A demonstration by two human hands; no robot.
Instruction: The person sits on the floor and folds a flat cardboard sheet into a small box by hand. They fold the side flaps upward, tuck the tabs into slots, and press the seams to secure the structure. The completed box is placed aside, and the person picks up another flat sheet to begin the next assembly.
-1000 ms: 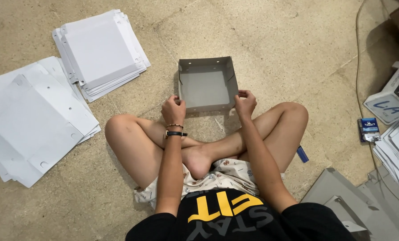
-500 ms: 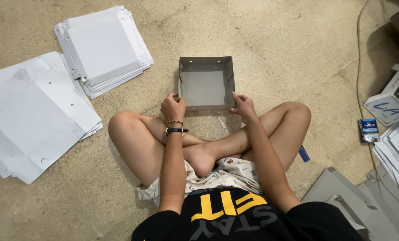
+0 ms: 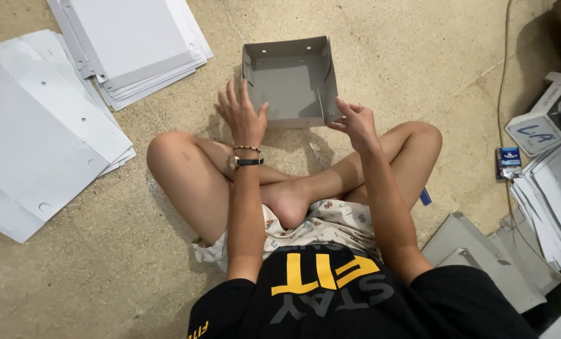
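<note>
Grey cardboard tray [image 3: 291, 81], folded up, is sitting on the floor at upper centre. Left hand [image 3: 241, 116] is hovering open-fingered beside its left wall; right hand [image 3: 354, 122] is pinching its right wall. Flat sheet stacks [image 3: 54, 119] are lying at upper left.

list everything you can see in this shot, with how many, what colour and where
open box: one, grey, on the floor ahead of the crossed legs
flat sheet stacks: two, white-grey, upper left on the floor
cable: one, thin, pale, right side
small packet: one, blue, right edge
paper pile: one, white, far right
folded grey pieces: a few, lower right
left hand: open, at the box's near left corner, bracelet and watch on the wrist
right hand: fingers on the box's near right corner
</note>
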